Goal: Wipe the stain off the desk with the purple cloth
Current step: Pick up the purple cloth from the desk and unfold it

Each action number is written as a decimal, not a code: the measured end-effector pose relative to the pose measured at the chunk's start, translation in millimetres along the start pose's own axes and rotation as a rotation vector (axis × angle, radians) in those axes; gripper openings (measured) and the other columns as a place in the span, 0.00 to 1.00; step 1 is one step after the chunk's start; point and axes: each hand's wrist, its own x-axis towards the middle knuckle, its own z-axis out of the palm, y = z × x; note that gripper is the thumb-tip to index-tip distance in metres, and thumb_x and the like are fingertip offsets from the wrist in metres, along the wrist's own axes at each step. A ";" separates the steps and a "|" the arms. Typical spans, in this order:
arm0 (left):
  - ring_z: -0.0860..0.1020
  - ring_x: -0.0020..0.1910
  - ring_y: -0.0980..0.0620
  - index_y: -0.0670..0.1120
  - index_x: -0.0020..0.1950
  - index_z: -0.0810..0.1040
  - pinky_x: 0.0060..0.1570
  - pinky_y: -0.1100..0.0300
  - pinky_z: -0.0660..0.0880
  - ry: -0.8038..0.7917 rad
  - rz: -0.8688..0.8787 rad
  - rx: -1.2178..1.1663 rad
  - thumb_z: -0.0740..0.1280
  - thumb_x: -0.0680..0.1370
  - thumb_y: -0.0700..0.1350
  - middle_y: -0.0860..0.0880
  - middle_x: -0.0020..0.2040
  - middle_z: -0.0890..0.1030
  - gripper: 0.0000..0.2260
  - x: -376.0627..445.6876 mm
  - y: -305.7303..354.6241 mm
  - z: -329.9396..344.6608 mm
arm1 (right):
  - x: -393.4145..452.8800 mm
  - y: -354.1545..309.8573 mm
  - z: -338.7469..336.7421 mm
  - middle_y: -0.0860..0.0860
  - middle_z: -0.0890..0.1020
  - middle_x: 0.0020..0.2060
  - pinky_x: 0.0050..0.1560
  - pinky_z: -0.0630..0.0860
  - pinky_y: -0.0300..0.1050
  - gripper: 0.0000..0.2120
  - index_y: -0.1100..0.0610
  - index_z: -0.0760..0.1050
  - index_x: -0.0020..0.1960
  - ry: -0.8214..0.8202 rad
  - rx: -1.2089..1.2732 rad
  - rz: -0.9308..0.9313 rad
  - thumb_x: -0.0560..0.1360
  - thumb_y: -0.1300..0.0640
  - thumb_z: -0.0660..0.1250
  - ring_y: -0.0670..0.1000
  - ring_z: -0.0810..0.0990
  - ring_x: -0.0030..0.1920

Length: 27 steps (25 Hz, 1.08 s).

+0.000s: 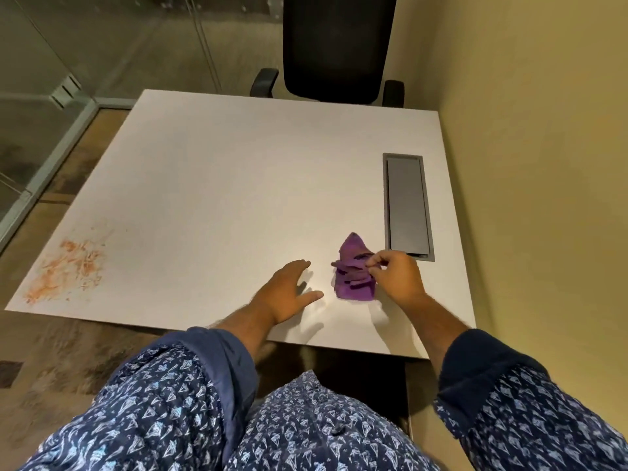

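The cloth [355, 271] was pinched at its top folds by the right hand [396, 277], bunched for lifting. The left hand [285, 294] was spread open, empty, just beside it. The stain [68, 266] was left untouched, well apart at the counter's [238, 185] left edge.

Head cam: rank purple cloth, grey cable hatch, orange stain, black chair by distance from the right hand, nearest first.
From the right hand:
1. purple cloth, pinched in its fingers, near edge of the desk.
2. grey cable hatch, just beyond the hand, right side.
3. black chair, behind the far edge.
4. orange stain, near-left corner.
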 end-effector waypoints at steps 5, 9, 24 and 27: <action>0.69 0.79 0.50 0.50 0.84 0.62 0.76 0.51 0.69 0.098 -0.108 -0.560 0.81 0.73 0.56 0.51 0.80 0.69 0.46 6.5 22.2 -15.4 | -4.7 -54.9 4.2 0.54 0.82 0.46 0.46 0.81 0.41 0.09 0.62 0.78 0.54 -0.119 0.432 -0.029 0.78 0.73 0.70 0.57 0.82 0.47; 0.82 0.67 0.49 0.54 0.76 0.71 0.62 0.55 0.82 0.002 0.038 -0.770 0.86 0.67 0.43 0.51 0.68 0.82 0.41 -1.0 26.3 -32.2 | -16.1 -91.0 14.7 0.55 0.85 0.49 0.46 0.83 0.42 0.14 0.53 0.75 0.65 -0.274 0.634 -0.034 0.83 0.67 0.68 0.53 0.87 0.48; 0.88 0.57 0.46 0.48 0.71 0.79 0.57 0.48 0.85 0.374 -0.197 -1.301 0.62 0.87 0.54 0.46 0.58 0.89 0.17 -49.0 -37.6 -113.8 | -78.4 -178.2 114.6 0.47 0.85 0.67 0.58 0.84 0.46 0.28 0.47 0.74 0.75 -0.555 0.779 -0.035 0.78 0.46 0.76 0.49 0.85 0.66; 0.89 0.53 0.45 0.47 0.67 0.82 0.47 0.51 0.86 0.341 -0.267 -1.475 0.62 0.86 0.58 0.43 0.56 0.89 0.19 -61.6 -63.3 -135.8 | -89.4 -201.0 143.7 0.45 0.80 0.71 0.66 0.80 0.42 0.44 0.44 0.65 0.80 -0.488 0.585 -0.234 0.71 0.58 0.83 0.44 0.82 0.69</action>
